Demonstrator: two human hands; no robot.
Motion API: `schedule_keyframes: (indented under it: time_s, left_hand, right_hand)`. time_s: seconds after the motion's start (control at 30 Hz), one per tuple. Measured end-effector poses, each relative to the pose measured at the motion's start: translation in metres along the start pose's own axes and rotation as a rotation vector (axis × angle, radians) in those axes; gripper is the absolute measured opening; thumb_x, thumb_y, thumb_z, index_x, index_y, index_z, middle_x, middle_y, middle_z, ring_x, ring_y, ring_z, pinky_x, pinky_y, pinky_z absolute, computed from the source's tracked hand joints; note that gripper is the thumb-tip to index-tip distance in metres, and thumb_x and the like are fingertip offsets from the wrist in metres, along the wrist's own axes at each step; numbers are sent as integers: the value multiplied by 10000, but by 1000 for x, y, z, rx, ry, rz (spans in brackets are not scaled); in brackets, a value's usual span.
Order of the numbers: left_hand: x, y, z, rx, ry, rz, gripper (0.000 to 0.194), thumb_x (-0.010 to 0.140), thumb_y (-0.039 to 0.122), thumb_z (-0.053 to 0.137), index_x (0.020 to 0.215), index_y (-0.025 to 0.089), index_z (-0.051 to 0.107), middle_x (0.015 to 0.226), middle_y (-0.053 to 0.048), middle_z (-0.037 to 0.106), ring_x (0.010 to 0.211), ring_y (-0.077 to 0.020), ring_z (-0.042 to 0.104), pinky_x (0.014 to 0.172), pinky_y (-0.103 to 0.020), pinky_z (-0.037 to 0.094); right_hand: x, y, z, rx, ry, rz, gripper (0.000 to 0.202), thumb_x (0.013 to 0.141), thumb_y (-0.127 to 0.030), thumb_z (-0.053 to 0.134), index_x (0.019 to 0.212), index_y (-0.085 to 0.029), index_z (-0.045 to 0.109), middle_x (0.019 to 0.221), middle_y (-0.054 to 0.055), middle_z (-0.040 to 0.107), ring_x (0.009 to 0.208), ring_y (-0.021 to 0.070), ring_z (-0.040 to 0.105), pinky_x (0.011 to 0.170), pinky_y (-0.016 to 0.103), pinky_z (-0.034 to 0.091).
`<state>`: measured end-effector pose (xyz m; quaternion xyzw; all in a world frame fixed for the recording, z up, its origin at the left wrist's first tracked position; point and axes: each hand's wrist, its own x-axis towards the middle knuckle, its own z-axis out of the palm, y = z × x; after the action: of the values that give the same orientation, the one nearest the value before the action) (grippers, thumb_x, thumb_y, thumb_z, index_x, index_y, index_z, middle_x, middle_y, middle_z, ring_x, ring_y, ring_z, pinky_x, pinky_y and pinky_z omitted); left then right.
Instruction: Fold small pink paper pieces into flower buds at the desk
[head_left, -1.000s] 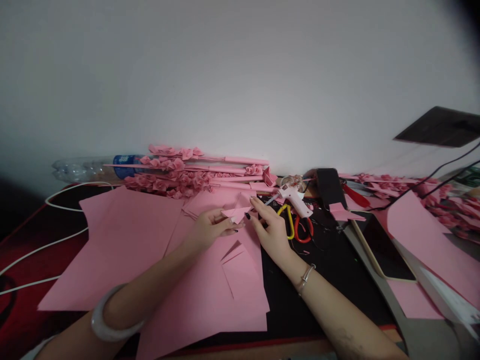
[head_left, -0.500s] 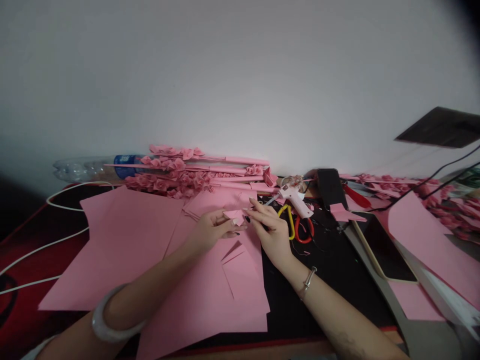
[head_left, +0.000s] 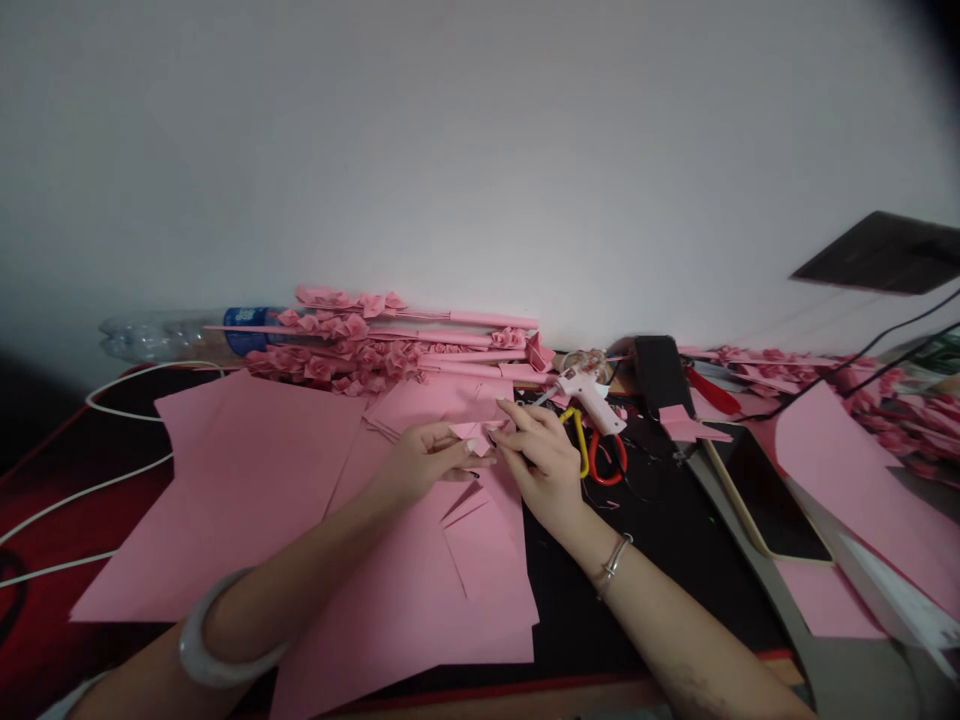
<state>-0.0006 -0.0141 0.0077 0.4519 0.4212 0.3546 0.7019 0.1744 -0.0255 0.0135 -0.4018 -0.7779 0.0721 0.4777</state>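
Observation:
Between my two hands is a small folded piece of pink paper (head_left: 471, 432). My left hand (head_left: 426, 462) pinches it from the left, thumb on top and fingers beneath. From the right, my right hand (head_left: 541, 458) grips its edge between thumb and fingertips. Large pink paper sheets (head_left: 405, 610) lie under both hands. On them, just below the fingers, rests a creased pink paper square (head_left: 484, 550). Beyond my right hand lie a white glue gun (head_left: 592, 398) and scissors (head_left: 606, 458) with a red handle; a yellow handle (head_left: 581, 440) is partly covered by that hand.
Pink paper flowers on stems (head_left: 360, 355) are piled along the wall beside a plastic bottle (head_left: 172, 335). At right are a phone (head_left: 769, 490), a dark box-like object (head_left: 660, 372), a curled pink sheet (head_left: 862, 480) and more paper flowers (head_left: 915, 430). White cables (head_left: 90, 490) run at left.
My right fingers have shifted slightly on the folded paper, the index finger now more raised and bent. My left hand keeps its pinch almost unchanged.

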Motion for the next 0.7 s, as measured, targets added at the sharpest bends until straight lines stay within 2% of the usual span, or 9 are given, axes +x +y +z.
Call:
schedule_keyframes:
  time_s: [0.2,0.4,0.7]
  left_hand:
    - [0,-1,-2,-51,26,25,301,751,320,645,1012,171,638,977,-67,702,844,-179,677,750,-294,539]
    - [0,0,-1,-88,63,28,333,728,370,655,974,145,642,971,-85,701,870,-210,671,779,-329,533]
    - [0,3,-2,-86,58,8,277,695,324,693,913,157,663,939,-63,708,872,-204,664,811,-335,519]
  right_hand:
    - [1,6,-2,-57,-117,-143,256,815,-83,523,986,-218,658,1156,65,628,1061,221,514,871,416,472]
    - [2,9,-1,-109,-177,-201,257,814,-78,529,1003,-205,649,1067,48,675,1110,232,500,896,431,452]
    - [4,10,-3,-115,-228,-213,254,789,-82,546,988,-204,646,1092,38,664,1136,246,492,907,439,442]
